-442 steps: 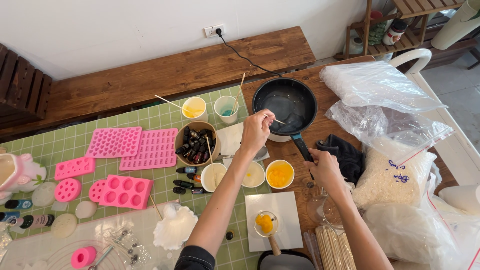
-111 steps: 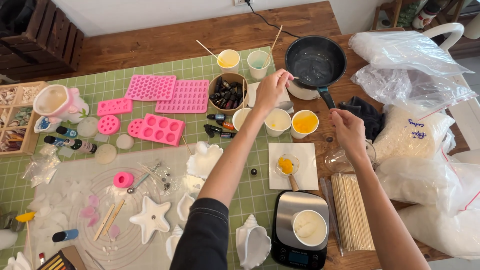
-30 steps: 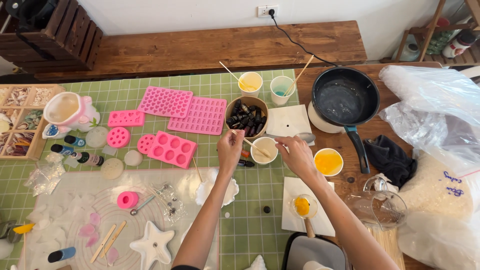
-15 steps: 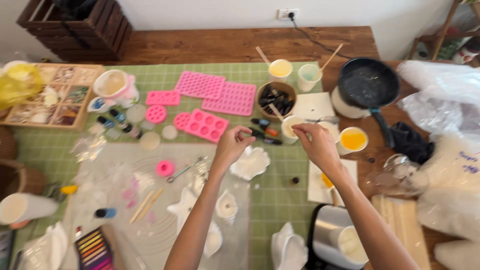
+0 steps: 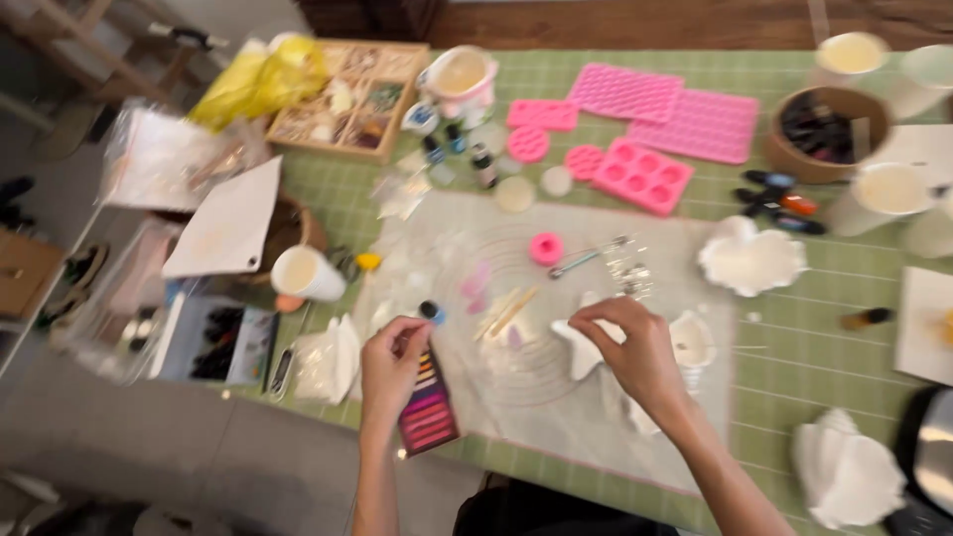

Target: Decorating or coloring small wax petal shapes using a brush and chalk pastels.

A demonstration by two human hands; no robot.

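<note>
Reaching down over the green tabletop (image 5: 794, 347), the person has both hands low near the front edge. The left hand (image 5: 390, 365) rests on a flat box of pink and purple color sticks (image 5: 429, 407), with its fingers curled over the top end. A small bottle with a blue cap (image 5: 431, 313) stands just beside those fingers. I cannot tell if the grip is tight on the box or only lying on it. The right hand (image 5: 635, 352) is bent over a white star-shaped mold (image 5: 588, 347), and its fingertips pinch the edge of it. Both things lie on a clear round-marked mat (image 5: 556, 397). Farther back sit pink molds (image 5: 645, 174), a small pink ring (image 5: 545, 248), a white paper cup (image 5: 306, 273) and a wooden tray with little boxes (image 5: 342, 99).
</note>
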